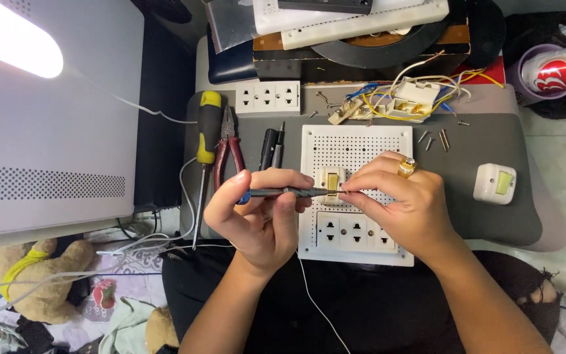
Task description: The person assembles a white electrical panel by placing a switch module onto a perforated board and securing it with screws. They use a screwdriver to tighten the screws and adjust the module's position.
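Observation:
My left hand (257, 213) grips a dark screwdriver (283, 192) held level, its tip at the side of a cream switch (331, 177). The switch sits on a white perforated board (355, 141) that lies on a grey pad (492, 177). My right hand (404, 203), with a gold ring, pinches the switch from the right and steadies it. A white triple socket (355, 231) is mounted on the board just below the switch.
A yellow-handled screwdriver (206, 137), red pliers (228, 147) and dark tools (272, 145) lie left of the board. Behind are a loose white socket strip (267, 98), a wired terminal block (412, 99) and loose screws (435, 139). A white switch (494, 183) sits right, a can (558, 69) at back right.

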